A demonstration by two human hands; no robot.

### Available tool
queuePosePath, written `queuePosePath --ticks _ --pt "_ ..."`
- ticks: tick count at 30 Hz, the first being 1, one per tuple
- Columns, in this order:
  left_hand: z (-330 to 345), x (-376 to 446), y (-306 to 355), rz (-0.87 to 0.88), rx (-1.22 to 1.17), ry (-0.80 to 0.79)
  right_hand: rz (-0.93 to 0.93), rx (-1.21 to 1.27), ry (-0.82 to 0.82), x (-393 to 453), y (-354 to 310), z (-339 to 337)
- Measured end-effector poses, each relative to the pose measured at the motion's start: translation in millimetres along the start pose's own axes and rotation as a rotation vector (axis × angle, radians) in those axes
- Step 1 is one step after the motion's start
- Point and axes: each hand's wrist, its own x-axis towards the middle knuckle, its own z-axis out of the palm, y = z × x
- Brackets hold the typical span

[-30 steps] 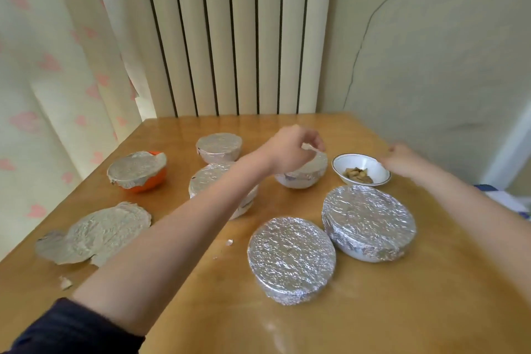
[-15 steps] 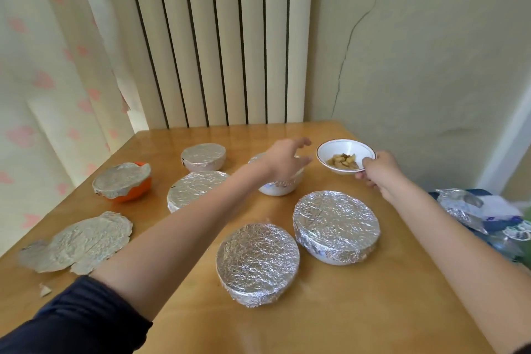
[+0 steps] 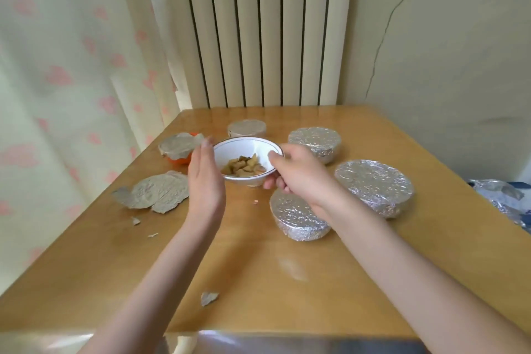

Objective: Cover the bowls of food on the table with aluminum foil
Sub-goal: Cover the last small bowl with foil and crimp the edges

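Note:
An uncovered white bowl (image 3: 240, 149) with brown food pieces is at the middle of the wooden table (image 3: 258, 267). My right hand (image 3: 298, 175) grips its right rim, thumb on top and fingers under. I cannot tell if the bowl rests on the table. My left hand (image 3: 205, 181) is flat and open right beside the bowl's left side, holding nothing. Foil-covered bowls stand around: one far back (image 3: 247, 128), one back right (image 3: 314, 141), a large one at the right (image 3: 373, 187), and one partly under my right wrist (image 3: 296, 221). An orange bowl (image 3: 179, 149) wears a loose foil cap.
A crumpled used foil sheet (image 3: 155, 191) lies left of my left hand. Small foil scraps (image 3: 209, 297) dot the near table. A shiny foil strip (image 3: 287, 342) runs along the front edge. A plastic bag (image 3: 500, 195) sits off the table's right side. A radiator and curtain stand behind.
My right hand has taken hold of the uncovered bowl and carried it from the far right to the middle. My left hand left the covered bowl and came beside it.

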Motion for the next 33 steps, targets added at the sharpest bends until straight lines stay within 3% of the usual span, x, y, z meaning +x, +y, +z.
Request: queuePosePath --ticks 8,17,21,25,27,33 --pt "-75.4 -29.3 -45.2 -0.035 0.190 -0.098 0.074 -0.103 -0.058 -19.6 59.6 77.4" --pt "-88.6 -20.9 -64.0 -0.021 0.258 -0.139 0.067 -0.167 -0.095 -14.9 70.3 82.3" --pt "-119.3 14.6 -73.0 0.217 0.623 -0.028 0.022 -0.254 -0.045 -16.3 70.3 78.2" --pt "-133.1 55.5 -78.7 0.202 1.061 -0.274 -0.107 -0.346 -0.023 -19.3 73.7 81.0" --pt "-131.9 62.7 -80.6 0.191 1.093 -0.327 -0.131 -0.338 -0.005 -19.7 76.3 81.7" --pt "-129.7 63.6 -82.3 0.380 1.188 -0.237 -0.264 -0.427 0.057 -17.9 91.3 81.2"
